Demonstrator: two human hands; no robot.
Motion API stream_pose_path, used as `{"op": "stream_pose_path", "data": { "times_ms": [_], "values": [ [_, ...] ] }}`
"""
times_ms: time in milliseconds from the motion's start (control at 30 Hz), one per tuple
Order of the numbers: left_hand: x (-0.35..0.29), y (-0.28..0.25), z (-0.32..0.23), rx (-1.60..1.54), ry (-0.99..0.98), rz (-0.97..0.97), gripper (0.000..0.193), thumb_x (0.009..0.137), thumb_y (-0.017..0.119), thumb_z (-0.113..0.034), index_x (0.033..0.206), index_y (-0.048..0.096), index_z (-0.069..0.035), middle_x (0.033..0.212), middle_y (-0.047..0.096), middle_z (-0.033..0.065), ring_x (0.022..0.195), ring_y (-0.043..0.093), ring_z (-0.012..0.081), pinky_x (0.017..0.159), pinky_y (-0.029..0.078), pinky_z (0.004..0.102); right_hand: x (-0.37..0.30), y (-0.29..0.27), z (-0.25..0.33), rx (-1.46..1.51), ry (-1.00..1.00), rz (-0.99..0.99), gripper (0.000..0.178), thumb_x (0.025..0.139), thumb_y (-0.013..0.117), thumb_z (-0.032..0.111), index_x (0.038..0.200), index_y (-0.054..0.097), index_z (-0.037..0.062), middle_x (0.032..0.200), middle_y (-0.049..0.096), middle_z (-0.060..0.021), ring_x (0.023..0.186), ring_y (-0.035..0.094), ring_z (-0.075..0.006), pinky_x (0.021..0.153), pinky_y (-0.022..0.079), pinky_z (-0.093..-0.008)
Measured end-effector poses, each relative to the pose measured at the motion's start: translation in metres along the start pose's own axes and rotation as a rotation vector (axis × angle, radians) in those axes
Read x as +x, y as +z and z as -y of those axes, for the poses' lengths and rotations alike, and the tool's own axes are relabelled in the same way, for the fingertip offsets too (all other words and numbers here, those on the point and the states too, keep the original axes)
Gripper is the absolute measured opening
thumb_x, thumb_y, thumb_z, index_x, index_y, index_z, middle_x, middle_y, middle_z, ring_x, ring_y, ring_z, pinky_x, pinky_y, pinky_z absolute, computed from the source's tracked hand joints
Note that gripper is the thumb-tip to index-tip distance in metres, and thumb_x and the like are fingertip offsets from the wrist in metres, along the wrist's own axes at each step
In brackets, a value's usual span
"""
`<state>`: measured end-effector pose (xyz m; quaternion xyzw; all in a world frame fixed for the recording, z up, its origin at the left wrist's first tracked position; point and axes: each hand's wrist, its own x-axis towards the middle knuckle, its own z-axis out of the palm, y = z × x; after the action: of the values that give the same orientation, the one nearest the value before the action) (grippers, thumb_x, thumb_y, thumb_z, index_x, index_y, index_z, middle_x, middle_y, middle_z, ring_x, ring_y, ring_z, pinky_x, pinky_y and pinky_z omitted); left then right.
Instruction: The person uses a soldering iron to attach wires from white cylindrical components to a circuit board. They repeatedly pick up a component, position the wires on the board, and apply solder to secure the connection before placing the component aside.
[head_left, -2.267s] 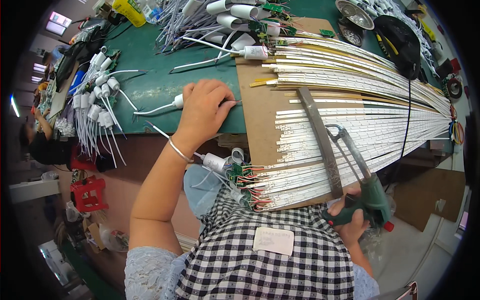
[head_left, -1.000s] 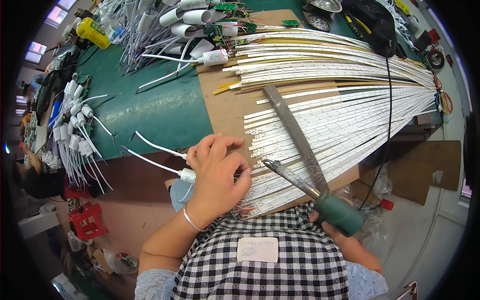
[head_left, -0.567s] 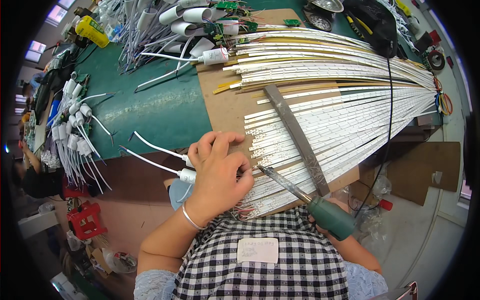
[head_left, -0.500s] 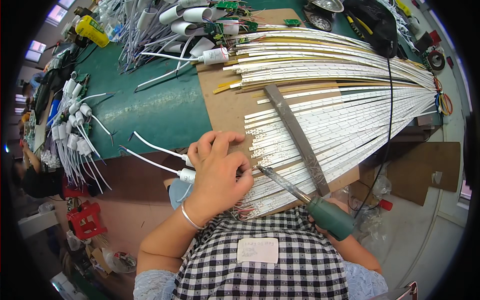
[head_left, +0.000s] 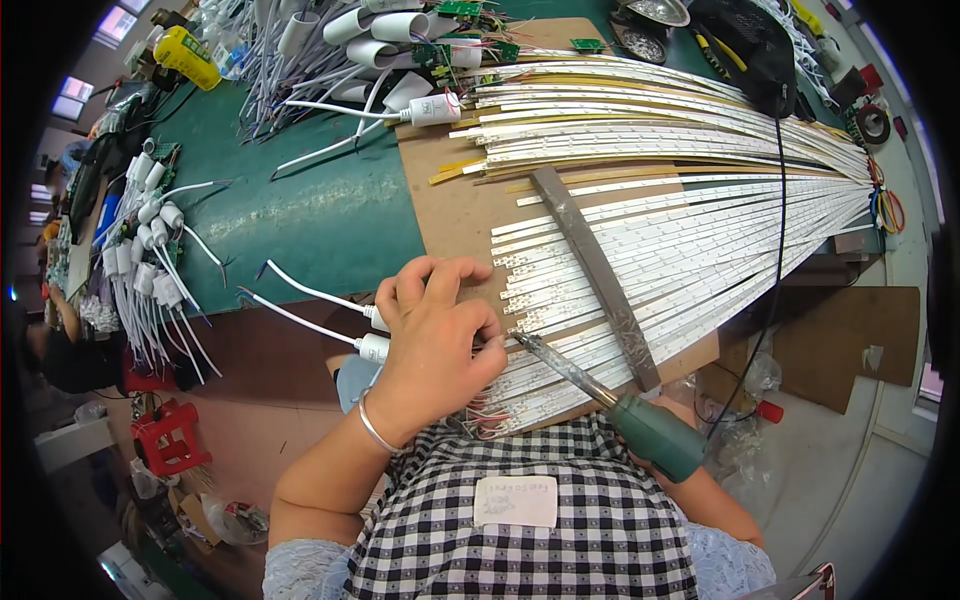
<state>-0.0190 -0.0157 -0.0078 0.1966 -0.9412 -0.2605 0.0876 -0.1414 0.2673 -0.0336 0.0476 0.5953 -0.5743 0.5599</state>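
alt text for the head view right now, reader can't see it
The right hand, mostly hidden, holds a soldering iron with its tip near the left ends of white strips; the left hand is curled close beside it. A dark bar lies across some strips, fanned over a board and green bench.

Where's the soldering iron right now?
Head view, right of centre: the soldering iron is in the right hand, its tip at the white strips near the left hand.

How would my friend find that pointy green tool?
Find the green table, then the brown board with white strips fanned across it. The green tool slants over the board's near edge, its metal tip toward the left. Unlike the flat strips, it has a fat, round handle.
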Motion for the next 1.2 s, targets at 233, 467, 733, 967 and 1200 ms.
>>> {"op": "stream_pose_path", "data": {
  "times_ms": [233,467,733,967,1200],
  "values": [
    [0.000,0.001,0.000,0.005,0.004,0.002,0.009,0.065,0.071,-0.013,0.068,0.063,-0.013,0.125,0.051,0.0040,0.119,0.036,0.0341,0.101,0.020,0.0482,0.003,0.010,-0.004,-0.266,-0.464,0.045,0.024,0.091,0.059,0.011,0.106,0.062,-0.0076,0.083,0.065,-0.0174,0.060,0.058,-0.0165,0.048,0.040,-0.0253],
    [0.001,0.002,-0.001,-0.007,0.006,-0.006,0.007,0.065,0.069,-0.012,0.066,0.063,-0.012,0.125,0.052,0.0037,0.120,0.035,0.0336,0.100,0.020,0.0508,0.031,-0.030,-0.030,0.641,-0.083,0.694,0.048,0.083,0.076,0.019,0.119,0.055,-0.0053,0.105,0.065,-0.0184,0.095,0.066,-0.0243,0.079,0.055,-0.0324],
    [0.001,0.001,-0.001,0.025,0.007,0.007,0.010,0.065,0.070,-0.012,0.068,0.061,-0.013,0.125,0.051,0.0038,0.120,0.035,0.0344,0.102,0.020,0.0500,0.005,-0.019,-0.028,-0.361,-0.365,0.051,0.039,0.082,0.074,0.010,0.116,0.056,0.0001,0.102,0.066,-0.0148,0.093,0.066,-0.0269,0.080,0.055,-0.0347],
    [0.001,0.001,-0.001,0.028,0.004,0.009,0.010,0.065,0.070,-0.012,0.068,0.061,-0.012,0.125,0.051,0.0037,0.121,0.035,0.0347,0.102,0.020,0.0502,0.008,-0.014,-0.023,-0.756,-0.596,0.028,0.033,0.077,0.076,0.013,0.107,0.063,0.0058,0.105,0.065,-0.0119,0.093,0.065,-0.0292,0.081,0.052,-0.0353],
    [0.002,0.000,-0.003,0.029,0.002,0.019,0.010,0.065,0.071,-0.012,0.067,0.061,-0.012,0.125,0.051,0.0038,0.122,0.034,0.0350,0.103,0.020,0.0503,0.020,-0.021,-0.030,0.202,-0.278,0.450,0.046,0.077,0.081,0.022,0.111,0.061,-0.0019,0.109,0.064,-0.0139,0.099,0.063,-0.0238,0.085,0.051,-0.0333]
  ]
}}
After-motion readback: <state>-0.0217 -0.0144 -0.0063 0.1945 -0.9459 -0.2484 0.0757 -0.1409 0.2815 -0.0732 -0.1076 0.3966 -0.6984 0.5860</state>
